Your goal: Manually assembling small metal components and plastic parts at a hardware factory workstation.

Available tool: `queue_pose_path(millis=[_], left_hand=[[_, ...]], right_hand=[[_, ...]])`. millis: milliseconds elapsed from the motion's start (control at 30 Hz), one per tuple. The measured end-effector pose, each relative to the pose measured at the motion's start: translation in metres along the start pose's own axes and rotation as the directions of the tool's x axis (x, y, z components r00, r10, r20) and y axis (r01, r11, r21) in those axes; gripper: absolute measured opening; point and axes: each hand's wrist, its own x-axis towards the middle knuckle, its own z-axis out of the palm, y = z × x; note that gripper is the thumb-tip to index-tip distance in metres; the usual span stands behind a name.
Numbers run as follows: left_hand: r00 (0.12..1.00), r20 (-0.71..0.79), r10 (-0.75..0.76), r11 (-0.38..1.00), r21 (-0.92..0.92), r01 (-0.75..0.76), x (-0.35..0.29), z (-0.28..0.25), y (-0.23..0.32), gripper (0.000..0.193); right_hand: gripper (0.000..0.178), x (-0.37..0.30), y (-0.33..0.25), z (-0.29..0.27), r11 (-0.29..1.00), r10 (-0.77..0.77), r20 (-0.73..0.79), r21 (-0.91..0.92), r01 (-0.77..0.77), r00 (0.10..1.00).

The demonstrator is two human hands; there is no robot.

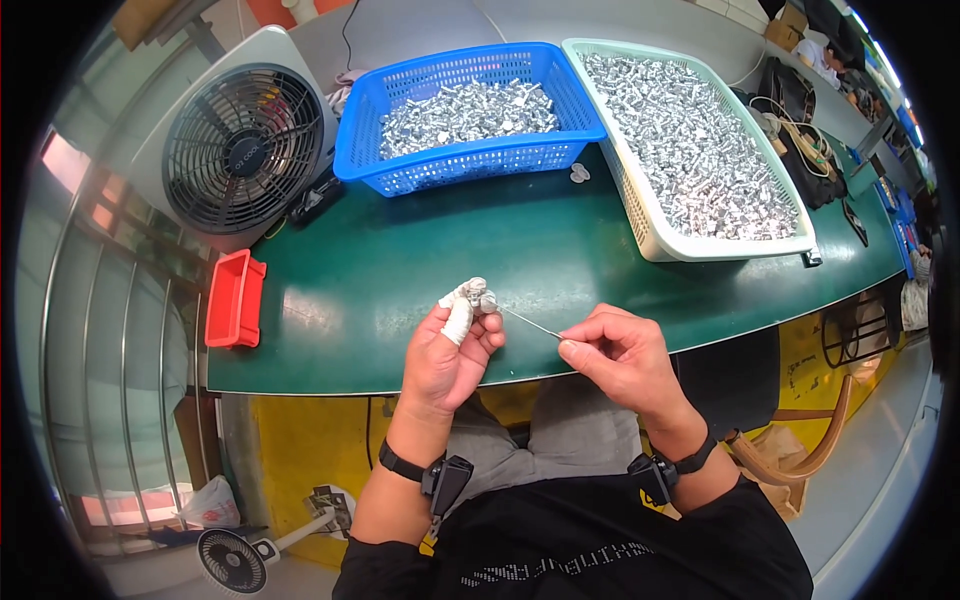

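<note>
My left hand [452, 340], with white coverings on the thumb and some fingertips, is closed on a small silvery metal part [477, 297] above the near side of the green table. The fingers hide most of that part. In my right hand [622, 358] a thin metal rod-like tool [530, 322] is pinched between thumb and fingers. Its far end points left and reaches the part at my left fingertips; whether it touches cannot be made out.
Behind my hands on the green table [400, 245] stand a blue basket [460, 158] and a pale green basket [640, 215], both holding many small metal parts. A red tray [232, 300] and a large fan [245, 150] are at the left. Loose pale discs [579, 173] lie by the blue basket.
</note>
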Motion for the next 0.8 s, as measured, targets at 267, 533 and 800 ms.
queue_pose_path(millis=[267, 533, 800], left_hand=[[1.000, -0.001, -0.010, 0.999, 0.050, 0.010, -0.002, 0.004, 0.000, 0.029], [1.000, 0.023, -0.012, 0.999, 0.053, 0.011, 0.000, 0.005, -0.003, 0.025], [1.000, 0.010, -0.015, 0.992, 0.128, 0.014, -0.013, 0.005, 0.002, 0.027]], right_hand=[[0.007, 0.000, -0.005, -0.001, 0.998, 0.064, -0.015, 0.023, -0.063, 0.998], [0.006, -0.003, -0.009, -0.007, 0.994, 0.101, -0.005, 0.042, -0.100, 0.995], [0.005, 0.004, -0.008, -0.006, 0.995, -0.017, 0.066, -0.093, 0.023, 0.998]])
